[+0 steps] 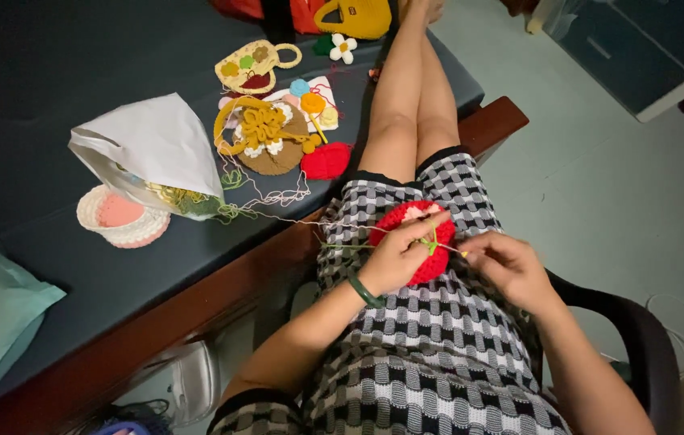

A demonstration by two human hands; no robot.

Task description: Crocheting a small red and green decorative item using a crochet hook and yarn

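The round crochet piece (430,246) is showing bright red with a pale pink centre, and green yarn (432,244) is crossing it — a thin lime strand. The dress (430,346) is wearing a black, white and grey check. A dark green bangle (364,292) is ringing the left wrist. On the dark blue-grey tabletop (52,97) a white bag (152,145) is lying beside a cream-and-pink basket (120,216), while a brown disc (271,141) is carrying mustard loops (with white petals) — next to a plain red piece (326,160).
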